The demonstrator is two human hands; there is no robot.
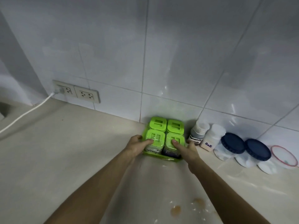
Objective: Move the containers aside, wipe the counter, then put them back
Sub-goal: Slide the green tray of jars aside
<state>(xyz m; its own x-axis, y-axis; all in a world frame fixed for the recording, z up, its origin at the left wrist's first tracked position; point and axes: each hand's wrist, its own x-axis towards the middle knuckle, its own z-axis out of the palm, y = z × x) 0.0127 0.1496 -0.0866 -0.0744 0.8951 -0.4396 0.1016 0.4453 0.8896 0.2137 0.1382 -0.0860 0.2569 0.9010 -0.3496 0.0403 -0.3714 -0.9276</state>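
A green tray (163, 156) holding several clear jars with green lids (158, 124) stands on the beige counter (64, 151) against the tiled wall. My left hand (137, 145) grips the tray's left side, thumb on the front left lid. My right hand (186, 149) grips the right side, thumb on the front right lid. To the right stand a dark-filled bottle (198, 133), a "Salt" bottle (212, 138) and two clear jars with dark blue lids (233, 143) (258, 150).
A clear container with a red rim (284, 156) lies at the far right. Orange stains (175, 210) and white crumbs mark the counter near me. Wall sockets (76, 92) with a white cable (27, 113) are at the left.
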